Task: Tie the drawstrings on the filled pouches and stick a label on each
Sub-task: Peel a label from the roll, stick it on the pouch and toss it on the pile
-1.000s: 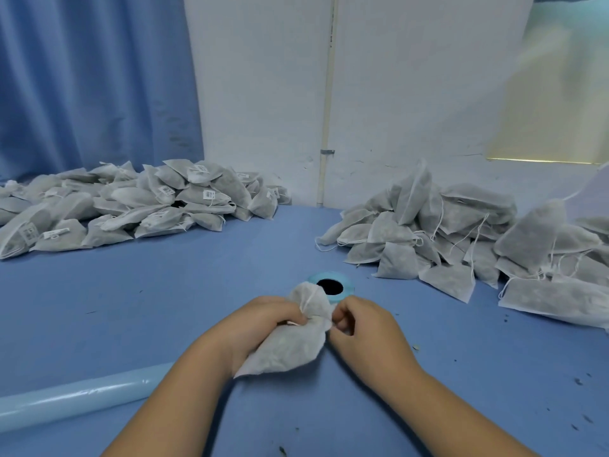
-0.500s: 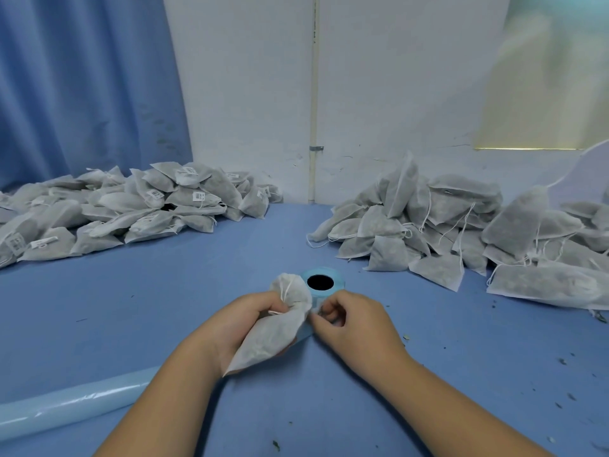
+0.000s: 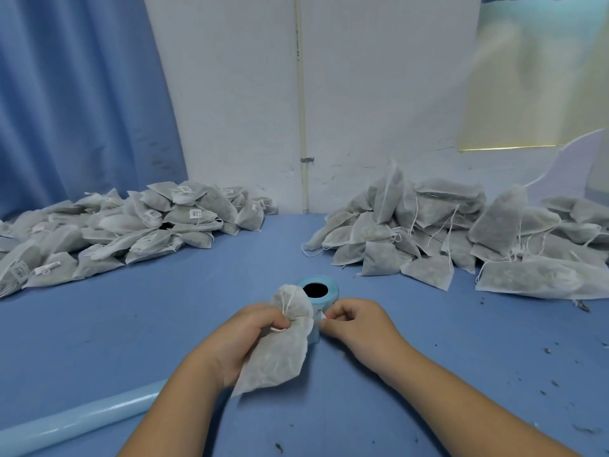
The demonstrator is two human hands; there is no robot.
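Left hand (image 3: 243, 339) gripping pouch (image 3: 276, 361) neck, right hand (image 3: 357, 326) pinching at label roll (image 3: 333, 292)

Both bare arms are reaching forward and converging at centre, the left forearm (image 3: 171, 410) and the right forearm (image 3: 454, 397) angling inward. The left hand (image 3: 253, 338) is gripping a pouch (image 3: 280, 361) at its gathered neck, with the fingers curling round it. The right hand (image 3: 357, 324) is lying just beside it, fingers curled, thumb and forefinger pinching a small white label (image 3: 323, 319).
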